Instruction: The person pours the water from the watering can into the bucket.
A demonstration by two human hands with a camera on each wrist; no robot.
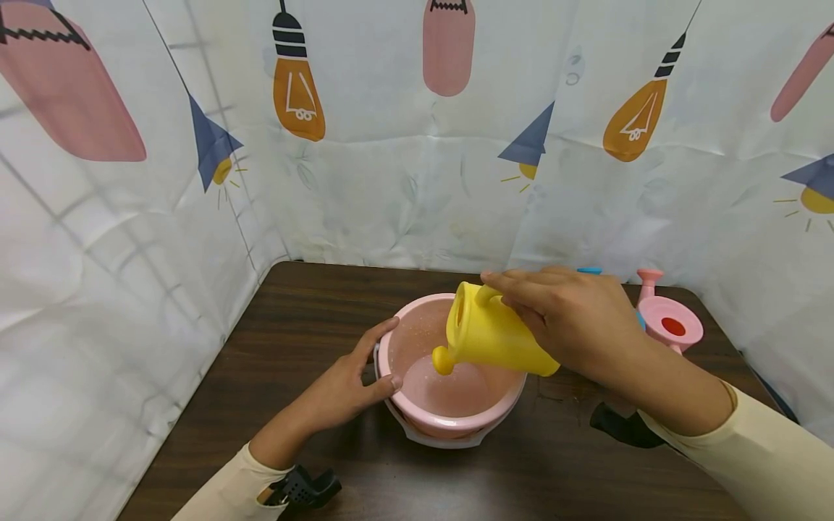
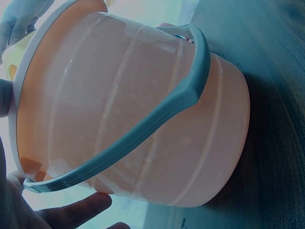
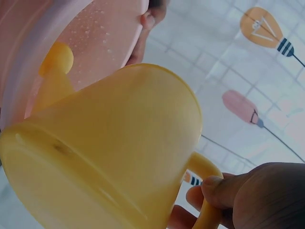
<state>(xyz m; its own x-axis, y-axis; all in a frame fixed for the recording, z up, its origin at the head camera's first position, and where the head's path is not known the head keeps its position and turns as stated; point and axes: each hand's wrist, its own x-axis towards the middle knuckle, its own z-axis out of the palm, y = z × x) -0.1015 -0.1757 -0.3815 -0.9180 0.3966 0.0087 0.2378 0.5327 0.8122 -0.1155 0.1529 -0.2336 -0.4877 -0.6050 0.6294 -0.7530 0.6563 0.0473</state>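
A pink bucket (image 1: 417, 412) stands on the table, droplets dotting its inner wall and its pale carrying handle (image 2: 138, 136) hanging down the outside. My left hand (image 1: 345, 391) grips its rim at the left, thumb and index finger over the edge; in the left wrist view another finger lies along the outer side. Above the bucket's right half, my right hand (image 1: 567, 311) holds a yellow watering can (image 1: 498, 336) by its handle, clearest in the right wrist view (image 3: 119, 138). The can is tipped, its round spout head (image 1: 444, 360) pointing down inside the bucket. No stream of water can be made out.
A pink watering can (image 1: 671, 311) with a red inside stands behind my right wrist at the table's back right. Blue parts (image 1: 589, 270) of another object show partly hidden by my hand. A printed curtain (image 1: 404, 188) encloses the dark wooden table (image 1: 313, 311).
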